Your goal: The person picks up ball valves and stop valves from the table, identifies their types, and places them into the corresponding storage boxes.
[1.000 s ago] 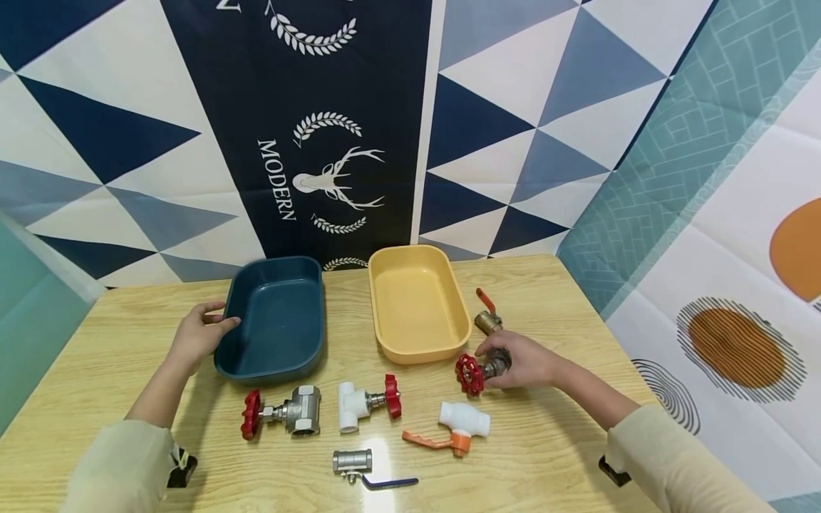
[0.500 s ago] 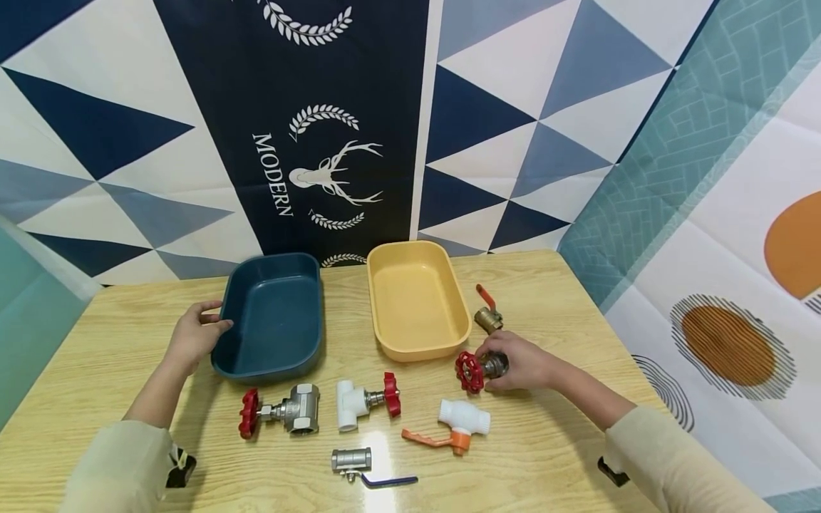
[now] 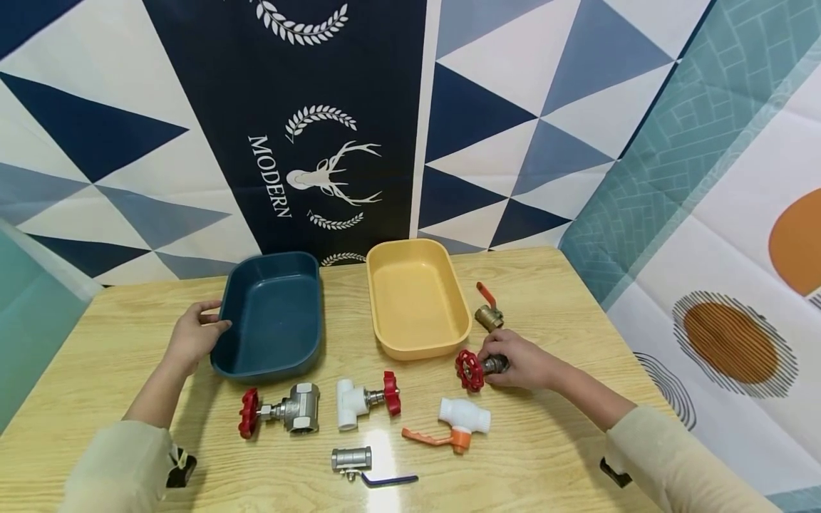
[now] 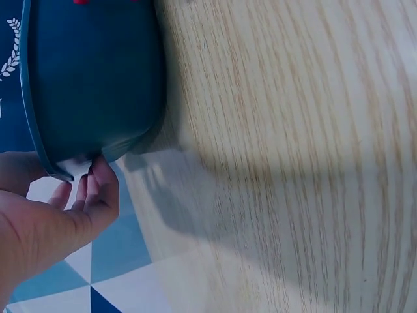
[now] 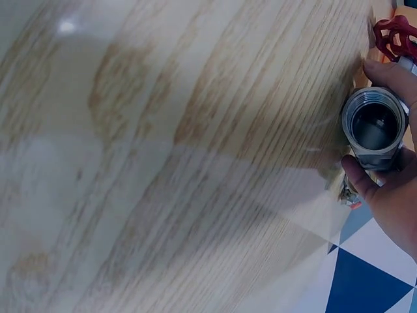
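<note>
My left hand (image 3: 195, 335) pinches the left rim of a dark blue plastic bin (image 3: 272, 324), thumb over the inside and fingers outside; the left wrist view shows this hand (image 4: 62, 218) right at the bin's wall (image 4: 98, 85). On the right, my right hand (image 3: 529, 360) grips a metal gate valve (image 3: 470, 372) by its body, the red handwheel pointing left. In the right wrist view the valve's threaded opening (image 5: 374, 124) shows between thumb and fingers. A brass ball valve (image 3: 489, 317) with a red lever lies just behind that hand.
A yellow bin (image 3: 420, 299) stands beside the blue one. In front lie a steel gate valve (image 3: 301, 408), a white valve with red handwheel (image 3: 351, 405), a white ball valve with orange lever (image 3: 465, 415) and a steel ball valve with blue lever (image 3: 351, 459). Patterned cloth hangs behind.
The head view has shifted slightly. The left hand stays at the blue bin's rim, and the right hand stays on the gate valve with its fingers moved a little.
</note>
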`<state>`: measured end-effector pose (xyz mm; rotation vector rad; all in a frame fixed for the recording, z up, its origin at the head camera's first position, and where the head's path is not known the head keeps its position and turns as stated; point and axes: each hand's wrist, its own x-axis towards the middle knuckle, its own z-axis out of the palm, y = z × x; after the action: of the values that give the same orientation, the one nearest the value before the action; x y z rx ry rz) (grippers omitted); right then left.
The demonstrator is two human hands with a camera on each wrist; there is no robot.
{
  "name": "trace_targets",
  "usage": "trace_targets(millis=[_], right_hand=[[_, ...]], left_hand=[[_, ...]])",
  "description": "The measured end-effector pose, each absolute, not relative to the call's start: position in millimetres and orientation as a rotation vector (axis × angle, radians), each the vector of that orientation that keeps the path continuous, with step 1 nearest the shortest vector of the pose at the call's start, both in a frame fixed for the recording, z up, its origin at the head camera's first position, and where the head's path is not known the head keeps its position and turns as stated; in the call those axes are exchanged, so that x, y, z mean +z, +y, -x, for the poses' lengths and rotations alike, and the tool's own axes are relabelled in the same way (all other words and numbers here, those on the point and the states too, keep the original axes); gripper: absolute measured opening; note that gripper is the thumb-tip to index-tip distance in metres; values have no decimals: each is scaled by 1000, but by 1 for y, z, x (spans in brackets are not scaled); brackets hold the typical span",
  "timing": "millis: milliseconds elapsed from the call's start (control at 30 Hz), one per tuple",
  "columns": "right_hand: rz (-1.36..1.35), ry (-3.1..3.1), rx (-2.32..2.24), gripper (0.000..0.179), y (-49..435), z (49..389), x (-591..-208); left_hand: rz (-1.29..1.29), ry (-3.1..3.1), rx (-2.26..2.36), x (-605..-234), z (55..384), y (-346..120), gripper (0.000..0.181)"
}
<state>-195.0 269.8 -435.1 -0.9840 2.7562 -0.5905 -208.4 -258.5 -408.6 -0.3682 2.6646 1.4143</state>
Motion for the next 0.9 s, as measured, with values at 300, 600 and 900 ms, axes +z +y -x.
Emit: trace_targets(millis=[300, 600, 900], right_hand=[[1015, 2768, -605, 21, 270, 194, -439], [994, 2765, -600, 21, 270, 193, -440], [985, 2757, -627, 21, 270, 191, -440]], left_hand=[[376, 2664, 1415, -412, 203, -257, 54], [355, 2681, 1447, -411, 204, -255, 54], [353, 2693, 1442, -409, 204, -255, 54]])
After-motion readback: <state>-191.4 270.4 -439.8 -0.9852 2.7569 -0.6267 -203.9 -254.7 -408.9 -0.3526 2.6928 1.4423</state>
